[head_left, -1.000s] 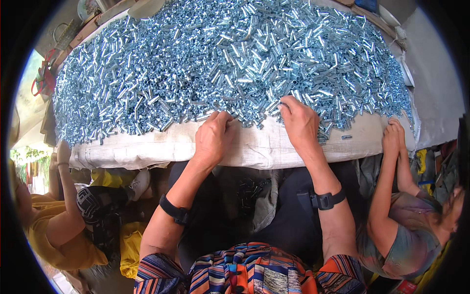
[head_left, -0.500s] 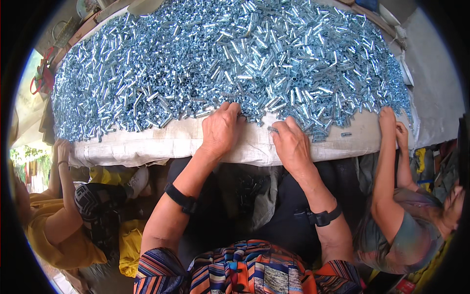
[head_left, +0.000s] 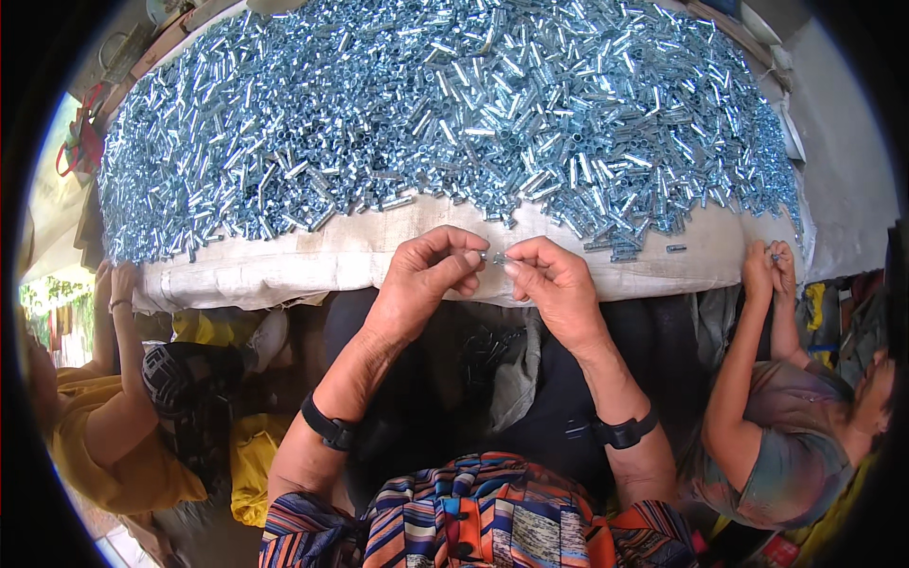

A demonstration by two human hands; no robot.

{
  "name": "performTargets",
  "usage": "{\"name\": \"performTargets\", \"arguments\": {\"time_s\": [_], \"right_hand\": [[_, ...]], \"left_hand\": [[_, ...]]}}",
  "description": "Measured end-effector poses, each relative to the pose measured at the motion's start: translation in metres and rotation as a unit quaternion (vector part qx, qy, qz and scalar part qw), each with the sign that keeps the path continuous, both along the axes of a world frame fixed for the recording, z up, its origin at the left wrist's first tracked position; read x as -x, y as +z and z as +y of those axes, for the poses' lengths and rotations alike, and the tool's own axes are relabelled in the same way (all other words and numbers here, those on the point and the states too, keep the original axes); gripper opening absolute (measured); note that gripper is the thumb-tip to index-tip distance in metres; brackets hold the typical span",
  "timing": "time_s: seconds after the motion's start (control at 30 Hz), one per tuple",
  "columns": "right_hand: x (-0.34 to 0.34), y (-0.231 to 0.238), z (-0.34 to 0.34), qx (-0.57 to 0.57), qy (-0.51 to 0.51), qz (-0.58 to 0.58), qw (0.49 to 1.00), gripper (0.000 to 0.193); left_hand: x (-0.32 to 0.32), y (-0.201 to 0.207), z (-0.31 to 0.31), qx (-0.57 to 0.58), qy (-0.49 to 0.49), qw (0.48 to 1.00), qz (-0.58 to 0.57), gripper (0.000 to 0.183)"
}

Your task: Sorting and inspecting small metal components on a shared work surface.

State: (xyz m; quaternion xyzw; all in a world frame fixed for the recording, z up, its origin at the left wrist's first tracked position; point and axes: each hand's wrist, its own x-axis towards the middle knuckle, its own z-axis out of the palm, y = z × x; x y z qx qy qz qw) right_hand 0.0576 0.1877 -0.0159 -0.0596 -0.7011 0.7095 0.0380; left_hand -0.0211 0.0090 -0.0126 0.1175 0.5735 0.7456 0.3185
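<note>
**Silver-blue glints, drawn close at the middle**

From the head view, the only one now, we look down on a heap of small metal tubes (head_left: 379,114) spread across a cloth-covered desk (head_left: 341,270). Over its near edge, our left hand (head_left: 421,284) grasps a small metal piece (head_left: 483,255) between thumb and forefinger, while our right hand (head_left: 559,289) pinches a second glinting piece (head_left: 499,257) the same way. Both pieces sit between the hands, end toward end, on a line running roughly left to right. Neither hand is clearly nearer the gap; whether the pieces touch or form one part, we cannot tell.

Beyond our fingers lies the heap. One stray tube (head_left: 675,248) rests off to the right, nearer our right hand. Co-workers' hands (head_left: 769,270) show at either side, well apart from ours.
</note>
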Motion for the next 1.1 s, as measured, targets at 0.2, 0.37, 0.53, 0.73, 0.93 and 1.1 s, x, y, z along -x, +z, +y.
{"name": "performTargets", "arguments": {"time_s": [0.2,0.37,0.53,0.73,0.93,1.1], "right_hand": [[0.000,0.000,-0.004,0.068,0.019,0.003,0.998,0.009],[-0.001,-0.004,-0.005,0.075,0.010,0.006,0.997,0.009],[0.001,-0.010,-0.004,0.114,0.026,-0.005,0.993,0.010],[0.002,-0.016,-0.010,0.138,0.023,0.011,0.990,0.011],[0.002,-0.015,-0.016,0.030,-0.019,0.045,0.998,0.012],[0.010,-0.018,-0.015,0.010,-0.040,0.022,0.999,0.010]], "left_hand": [[-0.002,-0.004,-0.001,-0.040,-0.011,0.999,-0.029,0.012],[0.000,-0.006,-0.001,-0.018,-0.021,1.000,0.012,0.012],[0.002,-0.010,-0.004,0.014,-0.024,0.997,0.067,0.014],[0.000,-0.017,-0.003,-0.073,-0.002,0.995,-0.072,0.009],[-0.002,-0.014,-0.001,-0.030,0.018,0.999,-0.004,0.009],[0.002,-0.016,0.003,0.042,0.026,0.994,0.094,0.006]]}}
